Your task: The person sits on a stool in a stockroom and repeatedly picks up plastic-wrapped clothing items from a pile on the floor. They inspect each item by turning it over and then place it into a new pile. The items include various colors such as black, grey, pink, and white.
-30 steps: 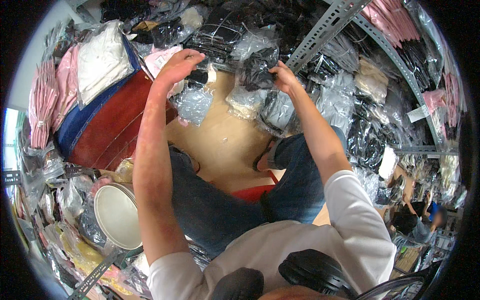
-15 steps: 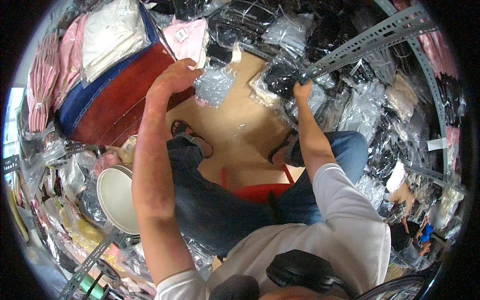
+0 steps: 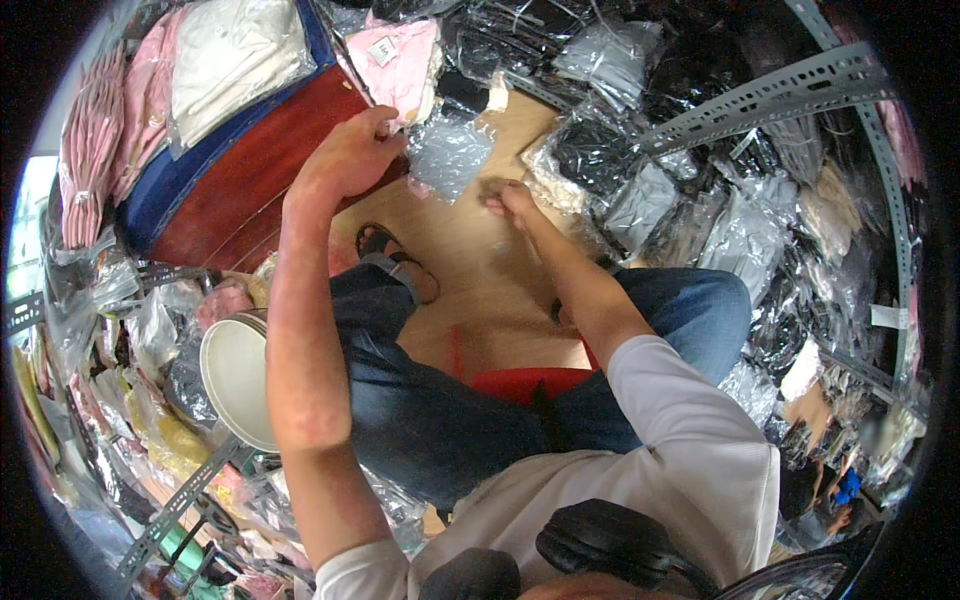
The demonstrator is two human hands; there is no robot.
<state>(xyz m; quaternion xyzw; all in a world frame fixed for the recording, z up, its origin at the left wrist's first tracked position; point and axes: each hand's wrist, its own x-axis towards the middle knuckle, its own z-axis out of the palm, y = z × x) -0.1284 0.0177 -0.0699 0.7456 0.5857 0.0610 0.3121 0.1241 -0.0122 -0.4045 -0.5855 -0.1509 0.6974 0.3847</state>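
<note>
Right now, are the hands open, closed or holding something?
Left hand: open, loosely curved, near the folded pink cloth garment.
Right hand: curled; whether it holds anything cannot be told.

Floor (image 3: 500, 300): smooth, wood-look, slight sheen. Grey packet (image 3: 452, 155) near floor's far edge: glossy crinkled clear plastic. Pink garment (image 3: 395, 65): matt cloth, plastic-wrapped; paper-like white tag (image 3: 382, 50). Perforated bar (image 3: 760, 98): dull grey metal. White round container (image 3: 238, 380): smooth, plastic-looking. Trousers (image 3: 690, 305): matt denim.
</note>
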